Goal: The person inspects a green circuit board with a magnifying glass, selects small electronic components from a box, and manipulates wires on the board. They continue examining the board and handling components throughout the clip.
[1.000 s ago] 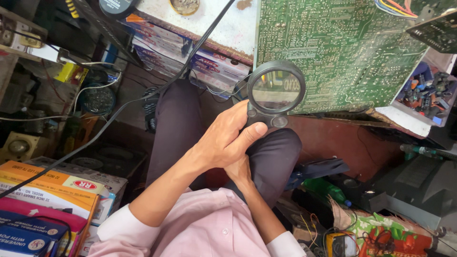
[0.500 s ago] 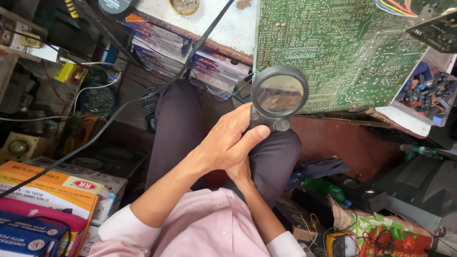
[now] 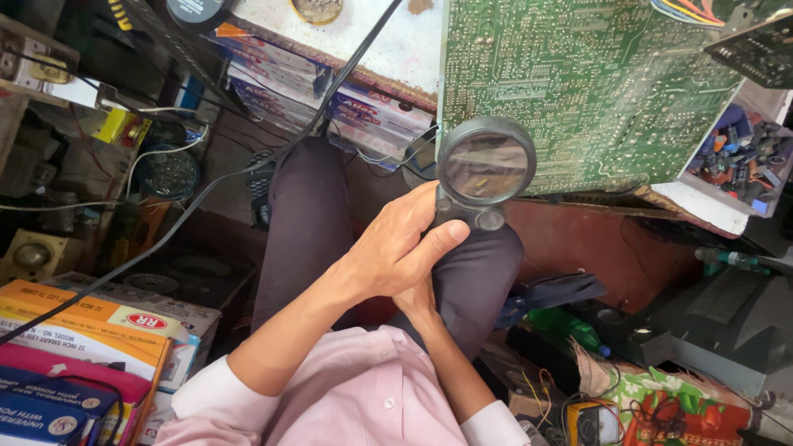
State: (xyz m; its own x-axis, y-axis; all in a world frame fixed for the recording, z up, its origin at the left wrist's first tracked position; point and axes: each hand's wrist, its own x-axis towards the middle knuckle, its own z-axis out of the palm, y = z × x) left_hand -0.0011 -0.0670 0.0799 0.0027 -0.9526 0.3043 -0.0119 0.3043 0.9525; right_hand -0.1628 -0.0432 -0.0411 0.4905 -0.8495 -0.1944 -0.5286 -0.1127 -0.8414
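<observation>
I hold a black round magnifying glass [image 3: 486, 161] over my lap, its lens just in front of the lower left corner of a large green circuit board [image 3: 578, 83]. My left hand [image 3: 388, 256] is wrapped around the handle, its thumb lying against the base of the lens. My right hand [image 3: 423, 304] sits underneath the left one; only its heel and wrist show, and its fingers are hidden. The board lies solder side up on the edge of a white worktop [image 3: 372, 41].
A tray of small electronic parts [image 3: 735, 157] sits right of the board. A black cable [image 3: 248, 165] runs diagonally across my left knee. Cardboard boxes [image 3: 91, 330] are stacked at lower left. A green bottle [image 3: 570, 326] and a yellow meter [image 3: 595, 423] lie at lower right.
The magnifying glass has shifted very slightly to the right; both hands keep the same hold.
</observation>
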